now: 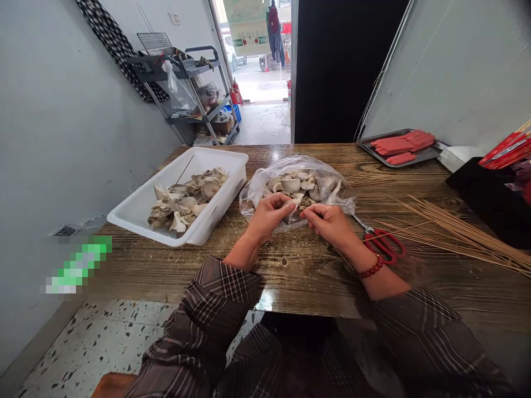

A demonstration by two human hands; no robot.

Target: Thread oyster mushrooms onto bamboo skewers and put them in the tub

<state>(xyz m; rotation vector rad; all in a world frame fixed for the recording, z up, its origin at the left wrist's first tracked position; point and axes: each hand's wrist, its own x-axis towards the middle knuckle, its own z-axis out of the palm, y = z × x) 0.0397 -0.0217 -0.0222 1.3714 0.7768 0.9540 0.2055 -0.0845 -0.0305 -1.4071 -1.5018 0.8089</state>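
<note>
My left hand (271, 213) pinches a pale oyster mushroom (297, 200) between thumb and fingers, in front of the clear plastic bag (259, 185). My right hand (327, 221) is closed, its fingertips close to that mushroom. A thin bamboo skewer (343, 258) runs back from under this hand towards the wrist; the hand hides its front end. Several more oyster mushrooms (290, 183) fill the open bag. To the left stands a white plastic tub (215, 224) holding a pile of mushrooms (182, 207), with a skewer sticking up out of it.
Red-handled scissors (385, 246) lie right of my right hand, beside a spread of loose bamboo skewers (460, 226). Farther back is a dark tray (367, 145) with reddish meat sticks (400, 143). A black box (485, 193) stands at the right edge. A shelf cart (193, 72) is beyond the table.
</note>
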